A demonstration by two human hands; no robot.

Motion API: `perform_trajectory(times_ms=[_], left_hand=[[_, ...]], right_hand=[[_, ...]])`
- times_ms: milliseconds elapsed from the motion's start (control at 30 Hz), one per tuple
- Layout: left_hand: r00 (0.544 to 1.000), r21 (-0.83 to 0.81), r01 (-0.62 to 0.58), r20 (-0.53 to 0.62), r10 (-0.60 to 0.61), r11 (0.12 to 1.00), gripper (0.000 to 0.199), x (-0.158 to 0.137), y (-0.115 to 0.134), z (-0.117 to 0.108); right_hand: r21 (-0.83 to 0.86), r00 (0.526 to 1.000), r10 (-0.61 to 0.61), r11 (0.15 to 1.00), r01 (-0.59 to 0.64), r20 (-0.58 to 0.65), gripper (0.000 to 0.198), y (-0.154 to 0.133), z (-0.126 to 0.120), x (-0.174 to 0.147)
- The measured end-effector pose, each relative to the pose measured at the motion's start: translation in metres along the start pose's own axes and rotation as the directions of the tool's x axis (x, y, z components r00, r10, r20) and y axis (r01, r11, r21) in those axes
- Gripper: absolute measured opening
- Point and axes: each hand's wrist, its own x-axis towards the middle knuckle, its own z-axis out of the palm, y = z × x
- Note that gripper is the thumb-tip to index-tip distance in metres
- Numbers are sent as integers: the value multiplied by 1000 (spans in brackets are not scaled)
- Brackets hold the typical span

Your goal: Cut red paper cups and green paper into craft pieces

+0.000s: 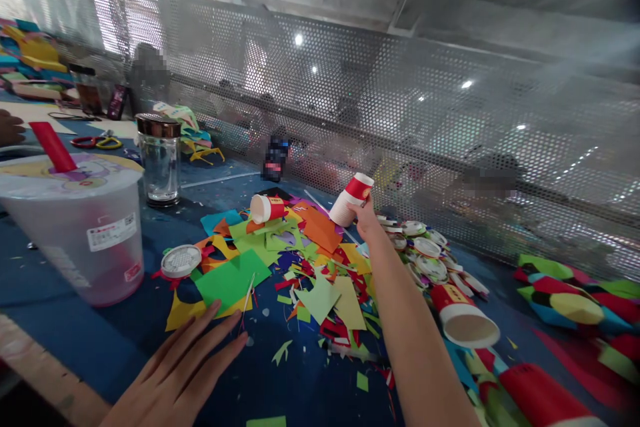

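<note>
Spreads the left hand [183,367] open, palm down, at the near side of the blue table [300,390], fingertips just beside the lower edge of a green sheet [233,280]; cannot tell about contact with either. Has a red paper cup [545,390] at the lower right, partly out of view, and a drink cup [75,233] with a red straw [54,147] at the left. Has a red-and-white cup [465,317] lying right of the right forearm, mouth turned nearward. Sees paper scraps [320,300] strewn over the middle, and a round white lid [180,261] left of the green sheet. Grips with the right hand [366,219] a tilted stack of paper cups [343,208] at the far side of the scraps; cannot tell whether lifted or resting. Has a pile of round discs [430,270] to that hand's right, another cup [270,209] on its side to the left. Finds farther off a clear bottle [160,163], scissors [107,142] and a perforated partition [350,100].
</note>
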Motion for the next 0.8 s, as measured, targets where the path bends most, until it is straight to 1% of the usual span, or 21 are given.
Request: perform_trajectory(times_ms=[100, 167, 233, 367, 533, 700, 800], left_hand=[[1000, -14, -1, -15, 0, 1000, 75, 0, -1, 0], [1000, 27, -8, -15, 9, 1000, 78, -1, -1, 1], [1000, 63, -13, 6, 13, 998, 79, -2, -2, 3], [999, 61, -19, 45, 16, 998, 80, -4, -3, 6], [999, 54, -39, 30, 38, 998, 79, -5, -4, 5], [1000, 72, 4, 2, -4, 997, 78, -7, -3, 6], [1000, 52, 20, -9, -20, 998, 76, -7, -2, 6]], right_hand=[[-22, 997, -3, 1000, 1, -72, 34, 1, 4, 3], [-38, 992, -18, 999, 13, -124, 34, 1, 5, 4], [-53, 984, -41, 998, 32, -171, 35, 1, 4, 4], [-76, 966, -82, 995, 66, -244, 36, 2, -2, 6], [-98, 958, -98, 992, 74, -270, 36, 2, -5, 10], [-111, 958, -99, 991, 71, -270, 35, 0, -6, 6], [-115, 954, -97, 991, 67, -284, 35, -3, -10, 1]])
